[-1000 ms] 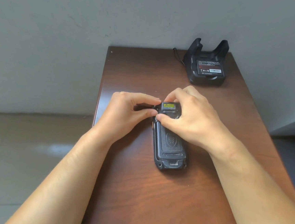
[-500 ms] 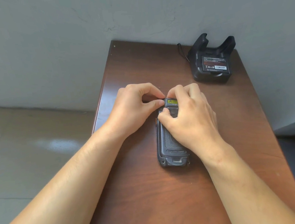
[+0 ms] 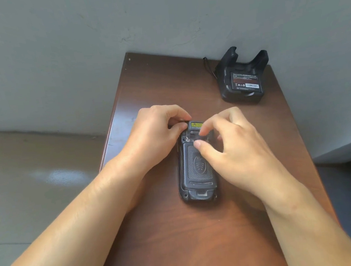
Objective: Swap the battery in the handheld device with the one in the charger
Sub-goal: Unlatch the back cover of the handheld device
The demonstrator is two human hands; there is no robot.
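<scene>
Handheld device lies face down mid-table, back cover on, long axis running away from the camera. Left hand pinches the device's top left corner with thumb and index, fingers curled. Right hand is over the upper back, thumb tip on the cover's top edge, index by the yellow label (nothing clasped, fingers loosely spread). Charger at the far right corner, battery seated in it, label facing up.

A dark wooden table carries the handheld device face down and the charger.
</scene>
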